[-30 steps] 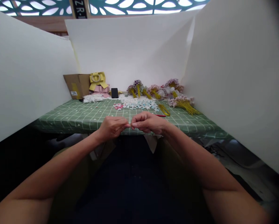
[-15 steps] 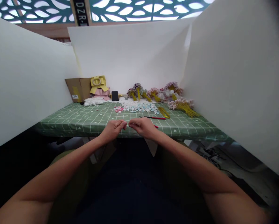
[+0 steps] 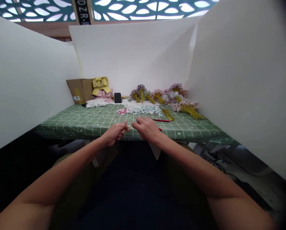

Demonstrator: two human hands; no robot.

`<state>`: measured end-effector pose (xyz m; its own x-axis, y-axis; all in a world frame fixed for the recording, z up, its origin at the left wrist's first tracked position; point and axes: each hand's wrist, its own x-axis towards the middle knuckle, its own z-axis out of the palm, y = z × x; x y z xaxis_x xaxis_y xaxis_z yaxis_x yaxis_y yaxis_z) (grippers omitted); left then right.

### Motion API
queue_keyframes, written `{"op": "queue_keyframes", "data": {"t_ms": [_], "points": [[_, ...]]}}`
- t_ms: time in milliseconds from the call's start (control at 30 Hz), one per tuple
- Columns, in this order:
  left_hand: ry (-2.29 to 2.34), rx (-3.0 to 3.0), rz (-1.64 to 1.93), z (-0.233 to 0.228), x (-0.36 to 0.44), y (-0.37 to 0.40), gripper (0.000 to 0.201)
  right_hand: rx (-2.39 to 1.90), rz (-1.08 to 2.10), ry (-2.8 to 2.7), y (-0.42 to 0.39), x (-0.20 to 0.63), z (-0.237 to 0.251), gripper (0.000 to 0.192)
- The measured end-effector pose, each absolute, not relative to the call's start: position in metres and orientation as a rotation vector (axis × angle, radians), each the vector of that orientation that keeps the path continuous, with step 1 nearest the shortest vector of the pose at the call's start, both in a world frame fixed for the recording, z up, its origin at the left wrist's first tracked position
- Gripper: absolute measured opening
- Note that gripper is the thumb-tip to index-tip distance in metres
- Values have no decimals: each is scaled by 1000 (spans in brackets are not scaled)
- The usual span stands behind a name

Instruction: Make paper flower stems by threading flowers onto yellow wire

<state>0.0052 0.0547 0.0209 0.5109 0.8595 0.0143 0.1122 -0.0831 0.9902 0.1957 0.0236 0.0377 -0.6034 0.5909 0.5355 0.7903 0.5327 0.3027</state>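
Over the front edge of the green checked tablecloth (image 3: 95, 123), my left hand (image 3: 116, 132) is closed, thumb and forefinger pinched together. Whatever it holds is too small to make out. My right hand (image 3: 146, 128) faces it a short gap away, its fingers also pressed together and pointing left; anything between them is hidden. Just beyond the hands lie small pink pieces (image 3: 121, 111) and a spread of white and pale blue pieces (image 3: 144, 109). A red-handled tool (image 3: 161, 120) lies behind my right hand, and another red tip (image 3: 160, 129) shows beside it.
A yellow wire loop (image 3: 168, 114) lies right of the pieces. Bunches of small flowers on yellow stems (image 3: 192, 111) stand along the back right. A cardboard box (image 3: 80, 91), yellow and pink bows (image 3: 101, 85) and a dark phone (image 3: 117, 97) are at back left. White boards enclose three sides.
My left hand has turned, its thumb now pointing up and its lower fingers curled beneath. The right hand has rolled so its back shows more. The view has tilted slightly.
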Motion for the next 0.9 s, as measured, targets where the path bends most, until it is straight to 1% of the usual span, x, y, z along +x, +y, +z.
{"op": "queue_keyframes", "data": {"t_ms": [67, 100, 167, 233, 267, 300, 333, 367, 400, 467, 533, 600, 667, 733, 800, 867, 900], "points": [[894, 1699, 833, 27, 4, 50, 41, -1163, -586, -2400, 22, 198, 41, 21], [909, 1831, 901, 32, 4, 46, 41, -1154, -426, -2386, 20, 199, 44, 21], [912, 2151, 1081, 43, 2, 37, 41, -1081, 12, -2344, 17, 204, 55, 21], [873, 2447, 1223, 53, -1, 29, 37, -971, 474, -2328, 13, 209, 66, 25], [859, 2549, 1250, 56, -2, 27, 33, -936, 646, -2340, 12, 211, 70, 28], [859, 2610, 1248, 57, -3, 27, 31, -932, 740, -2358, 12, 212, 72, 29], [867, 2626, 1219, 56, -3, 29, 30, -964, 733, -2375, 13, 212, 72, 29], [893, 2585, 1179, 53, -2, 32, 32, -1031, 619, -2382, 14, 211, 69, 28], [938, 2480, 1131, 48, -1, 36, 35, -1110, 419, -2378, 17, 209, 65, 25], [1021, 2144, 1021, 37, 2, 45, 40, -1230, -136, -2340, 22, 203, 53, 21], [1029, 1793, 916, 26, 5, 52, 41, -1186, -591, -2345, 25, 198, 43, 20], [969, 1597, 854, 19, 7, 55, 42, -1121, -818, -2373, 25, 195, 37, 22], [924, 1587, 834, 18, 7, 54, 43, -1150, -833, -2406, 24, 195, 35, 24], [934, 1753, 872, 22, 6, 52, 43, -1210, -699, -2441, 22, 196, 37, 24], [947, 2046, 997, 31, 4, 47, 42, -1197, -423, -2426, 20, 199, 43, 22], [914, 2358, 1169, 42, 1, 39, 40, -1070, -16, -2378, 16, 204, 54, 21], [872, 2492, 1245, 48, -1, 36, 39, -984, 204, -2361, 14, 206, 59, 23]]}}
